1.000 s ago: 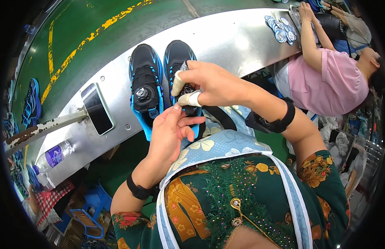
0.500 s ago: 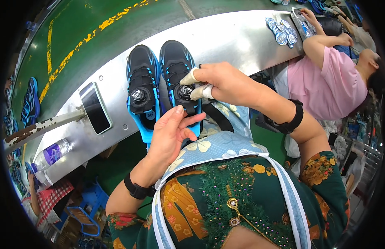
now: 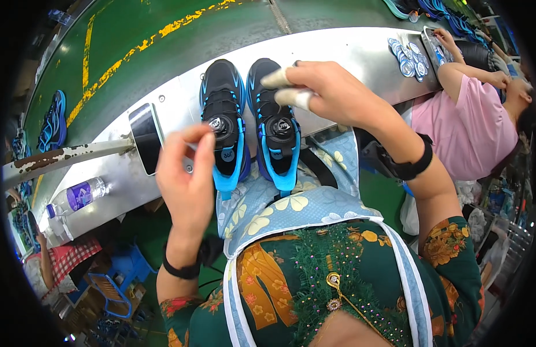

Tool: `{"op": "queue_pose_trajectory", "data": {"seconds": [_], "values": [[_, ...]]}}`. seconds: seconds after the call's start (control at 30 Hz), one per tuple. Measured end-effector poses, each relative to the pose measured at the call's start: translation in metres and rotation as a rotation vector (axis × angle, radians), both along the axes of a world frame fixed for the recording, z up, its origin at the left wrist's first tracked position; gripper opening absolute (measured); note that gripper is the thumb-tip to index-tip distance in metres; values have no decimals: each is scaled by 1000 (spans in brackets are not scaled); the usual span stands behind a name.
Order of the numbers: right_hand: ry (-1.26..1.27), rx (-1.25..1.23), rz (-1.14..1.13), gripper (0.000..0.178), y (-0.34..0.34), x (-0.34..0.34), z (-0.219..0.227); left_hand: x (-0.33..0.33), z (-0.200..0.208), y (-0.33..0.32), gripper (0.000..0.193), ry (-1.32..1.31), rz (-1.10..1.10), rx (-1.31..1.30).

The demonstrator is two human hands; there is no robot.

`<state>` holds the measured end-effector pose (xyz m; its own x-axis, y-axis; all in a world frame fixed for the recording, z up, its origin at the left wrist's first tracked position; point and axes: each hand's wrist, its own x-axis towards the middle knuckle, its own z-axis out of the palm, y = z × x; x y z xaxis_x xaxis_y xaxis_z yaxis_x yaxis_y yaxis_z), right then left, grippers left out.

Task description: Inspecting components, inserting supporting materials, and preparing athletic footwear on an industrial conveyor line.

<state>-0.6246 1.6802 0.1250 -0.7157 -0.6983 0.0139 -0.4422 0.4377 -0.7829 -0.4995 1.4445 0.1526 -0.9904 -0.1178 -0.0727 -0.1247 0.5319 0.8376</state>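
A pair of black and blue sneakers stands side by side on the metal bench, toes pointing away from me. Each has a round dial on its tongue: the left sneaker (image 3: 223, 95) and the right sneaker (image 3: 276, 107). My left hand (image 3: 186, 173), blurred, is at the left sneaker's outer side near its dial. Its fingers are loosely bent, with a gap at the thumb and nothing seen between them. My right hand (image 3: 331, 92) hovers over the right sneaker, fingers apart and empty. Pale finger covers (image 3: 291, 97) sit on its fingertips.
On the metal bench (image 3: 331, 49) a phone (image 3: 145, 139) lies left of the sneakers, beside a chipped metal bar (image 3: 71, 159). A plastic bottle (image 3: 77, 198) lies farther left. Round blue-white discs (image 3: 408, 62) are piled at the right, near a person in pink (image 3: 459, 115).
My left hand has left the right sneaker's heel and moved left beside the left sneaker. My right hand has lifted off the right sneaker's dial. The view has shifted slightly.
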Motion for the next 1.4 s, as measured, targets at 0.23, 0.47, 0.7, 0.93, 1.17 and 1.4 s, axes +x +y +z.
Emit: {"op": "queue_pose_trajectory", "data": {"seconds": [0.23,0.47,0.7,0.93,1.17,1.4], "values": [[76,188,147,45,-67,-18,-45,-25,-50,-8,34,10,1,108],[23,220,139,44,-74,-22,-47,-34,-47,-13,37,-25,-150,63],[3,264,130,44,-69,-28,-47,-54,-50,-33,43,-172,-321,387],[91,175,142,43,-69,-31,-58,-63,-67,-39,37,-174,-488,464],[57,227,119,43,-62,-31,-59,-69,-45,-27,37,-37,-387,258],[27,77,106,37,-48,-39,-60,-61,-40,-27,38,-98,-533,161]]}}
